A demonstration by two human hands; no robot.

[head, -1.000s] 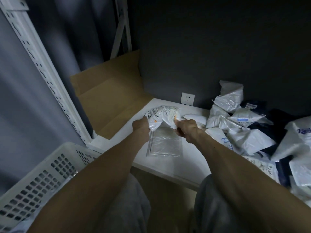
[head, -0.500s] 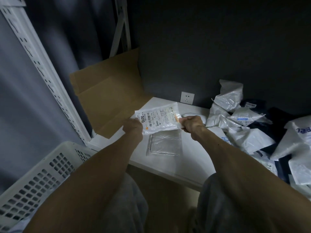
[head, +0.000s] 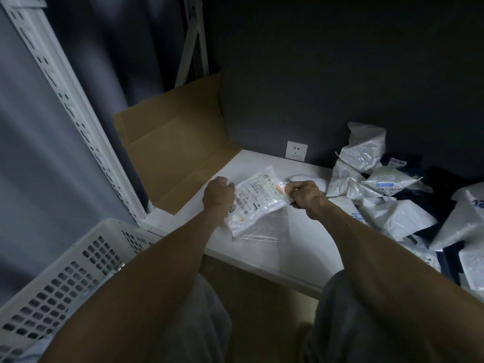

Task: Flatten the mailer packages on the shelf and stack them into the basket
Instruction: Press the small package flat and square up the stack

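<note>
Both hands have hold of one white mailer point(head: 258, 203): the left hand point(head: 218, 192) grips its left edge with fingers curled round it, and the right hand point(head: 305, 196) pinches its far right corner. The shelf point(head: 301, 252) shows bare white board just under the mailer, and I judge that the best place to finish the flattening. Lay the mailer down and press outward from its middle so trapped air escapes; pulling only at the ends may crease it again. The basket point(head: 78, 258) waits at the near left, below the shelf's edge, so a short swing left should serve once the mailer is flat. The pile of crumpled mailers point(head: 366, 184) at the right is well apart from the hands, so much of the task seems left to do. The mailer hangs tilted, near end low, over a clear flat bag point(head: 269, 227) on the board; whether they touch I cannot tell. Knuckles face up, forearms reach forward side by side, and the fists are at opposite ends of the mailer.
</note>
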